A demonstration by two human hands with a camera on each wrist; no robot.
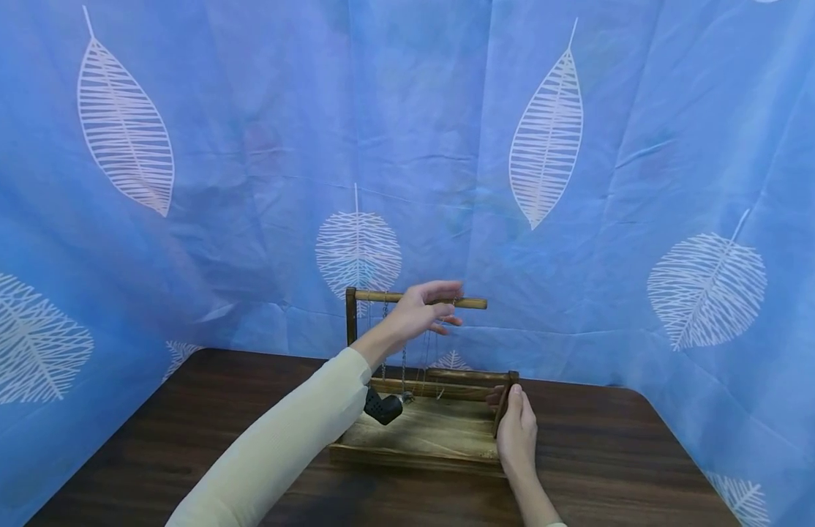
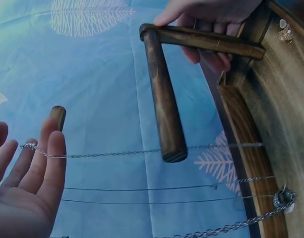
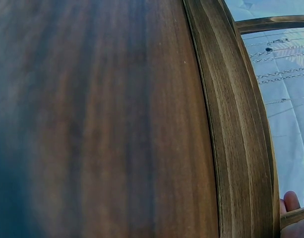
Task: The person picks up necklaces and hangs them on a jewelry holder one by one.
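A wooden jewelry stand (image 1: 414, 432) has a tray base, a tall left post and a long upper rod (image 1: 473, 303). My left hand (image 1: 423, 311) is at the rod's free end, fingers extended and apart. In the left wrist view, a thin silver chain (image 2: 107, 154) lies across its fingers. My right hand (image 1: 518, 432) grips the short right post (image 2: 211, 42), thumb at the top corner and fingers behind. A lower rod (image 2: 164, 99) juts from that post. Other necklaces (image 2: 226, 229) hang from the upper rod, partly hidden by my left arm.
A black angular piece with small holes (image 1: 383, 408) is in front of the stand's left side, partly behind my sleeve. The stand rests on a dark wooden table (image 1: 598, 454). Blue cloth with white leaf prints (image 1: 434, 95) hangs behind and at both sides.
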